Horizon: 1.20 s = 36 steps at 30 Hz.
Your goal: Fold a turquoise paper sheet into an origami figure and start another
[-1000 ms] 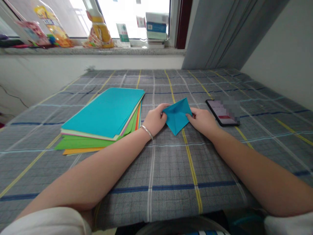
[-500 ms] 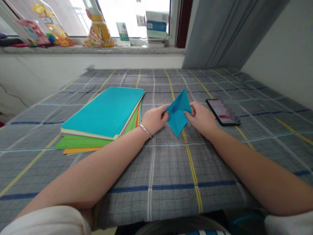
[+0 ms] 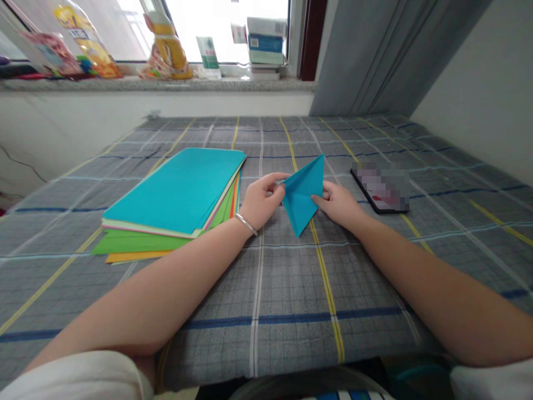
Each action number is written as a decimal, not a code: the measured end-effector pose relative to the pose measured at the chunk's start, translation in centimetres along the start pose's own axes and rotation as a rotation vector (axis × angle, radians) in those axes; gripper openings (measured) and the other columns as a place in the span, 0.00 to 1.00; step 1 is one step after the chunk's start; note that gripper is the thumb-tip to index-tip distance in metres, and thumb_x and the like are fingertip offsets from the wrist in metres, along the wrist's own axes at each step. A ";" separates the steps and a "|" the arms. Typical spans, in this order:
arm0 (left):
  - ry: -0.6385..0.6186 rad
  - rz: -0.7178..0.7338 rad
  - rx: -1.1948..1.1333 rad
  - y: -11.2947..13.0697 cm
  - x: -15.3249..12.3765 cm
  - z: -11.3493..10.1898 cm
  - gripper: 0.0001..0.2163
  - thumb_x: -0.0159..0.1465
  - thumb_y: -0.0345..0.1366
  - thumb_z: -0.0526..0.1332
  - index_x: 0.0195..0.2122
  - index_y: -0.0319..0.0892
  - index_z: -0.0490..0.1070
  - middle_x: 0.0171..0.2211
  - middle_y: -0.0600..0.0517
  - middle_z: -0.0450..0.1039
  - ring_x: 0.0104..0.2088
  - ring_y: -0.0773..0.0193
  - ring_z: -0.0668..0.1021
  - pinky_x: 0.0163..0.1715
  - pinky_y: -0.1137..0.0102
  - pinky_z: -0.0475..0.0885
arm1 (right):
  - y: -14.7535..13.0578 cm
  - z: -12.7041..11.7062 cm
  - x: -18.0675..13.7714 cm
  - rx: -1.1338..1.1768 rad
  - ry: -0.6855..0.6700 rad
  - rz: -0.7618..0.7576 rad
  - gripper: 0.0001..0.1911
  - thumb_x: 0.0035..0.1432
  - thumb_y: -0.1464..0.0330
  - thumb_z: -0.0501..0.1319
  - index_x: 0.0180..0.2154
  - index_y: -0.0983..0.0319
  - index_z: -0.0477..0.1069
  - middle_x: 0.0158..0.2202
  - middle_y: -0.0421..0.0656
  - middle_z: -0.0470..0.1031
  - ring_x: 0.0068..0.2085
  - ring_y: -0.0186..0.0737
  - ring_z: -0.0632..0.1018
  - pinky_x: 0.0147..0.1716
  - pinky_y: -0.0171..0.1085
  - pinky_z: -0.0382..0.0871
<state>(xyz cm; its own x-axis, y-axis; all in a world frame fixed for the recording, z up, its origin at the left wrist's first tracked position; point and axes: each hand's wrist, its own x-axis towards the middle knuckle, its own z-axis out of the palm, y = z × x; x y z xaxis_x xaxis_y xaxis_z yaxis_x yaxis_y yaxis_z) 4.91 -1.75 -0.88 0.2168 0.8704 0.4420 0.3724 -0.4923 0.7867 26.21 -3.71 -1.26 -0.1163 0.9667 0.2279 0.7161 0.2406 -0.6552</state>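
A folded piece of blue paper (image 3: 303, 195) stands between my two hands on the checked cloth (image 3: 291, 289), its lower tip touching the cloth and its upper flap raised toward the window. My left hand (image 3: 262, 201), with a thin bracelet at the wrist, pinches the paper's left edge. My right hand (image 3: 339, 204) grips its right edge, fingers closed on it.
A stack of coloured paper sheets (image 3: 175, 200), blue on top, lies left of my hands. A phone (image 3: 381, 188) lies face up to the right. Snack bags (image 3: 166, 50) and boxes (image 3: 266, 47) line the window sill. A grey curtain (image 3: 383, 55) hangs at the back right.
The upper flap of the blue paper has been lifted and folded upward, now pointing higher toward the window. Both hands have stayed on its edges, shifting slightly.
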 end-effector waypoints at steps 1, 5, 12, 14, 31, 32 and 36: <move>0.002 0.021 0.017 -0.1 0.1 -0.1 0.14 0.63 0.36 0.57 0.47 0.43 0.77 0.23 0.56 0.69 0.24 0.68 0.72 0.26 0.73 0.70 | 0.0 0.0 -0.1 -0.030 0.038 -0.034 0.09 0.57 0.65 0.60 0.41 0.59 0.68 0.33 0.42 0.76 0.34 0.43 0.76 0.34 0.42 0.69; -0.037 0.104 0.061 -0.2 0.4 -0.1 0.12 0.64 0.38 0.58 0.44 0.43 0.78 0.32 0.52 0.72 0.35 0.65 0.74 0.38 0.69 0.73 | -0.2 -0.3 -0.6 -0.263 0.373 -0.314 0.17 0.51 0.69 0.64 0.43 0.60 0.65 0.42 0.48 0.73 0.43 0.47 0.74 0.41 0.45 0.68; -0.154 0.078 -0.058 -0.9 0.7 0.0 0.16 0.62 0.36 0.57 0.50 0.42 0.74 0.52 0.47 0.72 0.51 0.59 0.75 0.54 0.63 0.70 | -1.8 -1.3 -1.8 -0.686 0.297 -0.779 0.09 0.66 0.70 0.54 0.42 0.58 0.72 0.48 0.45 0.77 0.54 0.46 0.70 0.51 0.46 0.62; -0.232 0.082 -0.096 -0.9 1.0 0.0 0.17 0.63 0.37 0.55 0.50 0.41 0.74 0.52 0.47 0.74 0.55 0.57 0.73 0.59 0.61 0.66 | -2.3 -1.4 -1.9 -0.761 0.146 -0.835 0.14 0.68 0.72 0.51 0.44 0.58 0.74 0.52 0.44 0.76 0.60 0.45 0.67 0.56 0.47 0.59; -0.464 -0.021 -0.222 -0.8 2.1 -0.1 0.20 0.63 0.41 0.54 0.53 0.40 0.73 0.56 0.47 0.73 0.60 0.54 0.71 0.64 0.59 0.59 | -5.0 1.2 0.4 -0.946 -0.329 -0.484 0.20 0.67 0.74 0.47 0.54 0.72 0.70 0.50 0.58 0.76 0.52 0.52 0.74 0.47 0.44 0.67; -0.470 -0.021 -0.229 -0.9 2.1 -0.1 0.20 0.63 0.41 0.54 0.53 0.40 0.73 0.56 0.46 0.73 0.60 0.54 0.70 0.64 0.59 0.60 | -5.2 1.2 0.5 -0.964 -0.351 -0.462 0.21 0.67 0.75 0.46 0.56 0.72 0.69 0.52 0.58 0.75 0.51 0.53 0.75 0.45 0.44 0.67; -0.457 -0.021 -0.235 -1.2 2.1 0.0 0.21 0.63 0.42 0.54 0.54 0.40 0.73 0.57 0.46 0.72 0.61 0.54 0.69 0.64 0.59 0.58 | -5.5 1.2 0.5 -0.976 -0.375 -0.395 0.24 0.67 0.75 0.43 0.59 0.69 0.65 0.53 0.57 0.74 0.46 0.50 0.78 0.38 0.43 0.68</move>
<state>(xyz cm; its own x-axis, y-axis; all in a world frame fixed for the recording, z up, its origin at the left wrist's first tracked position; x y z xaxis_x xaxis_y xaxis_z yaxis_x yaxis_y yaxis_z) 4.86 0.65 -0.93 0.6031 0.7630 0.2326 0.1798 -0.4142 0.8923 21.38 -4.46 1.64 -0.5371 0.8424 -0.0440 0.7975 0.5241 0.2990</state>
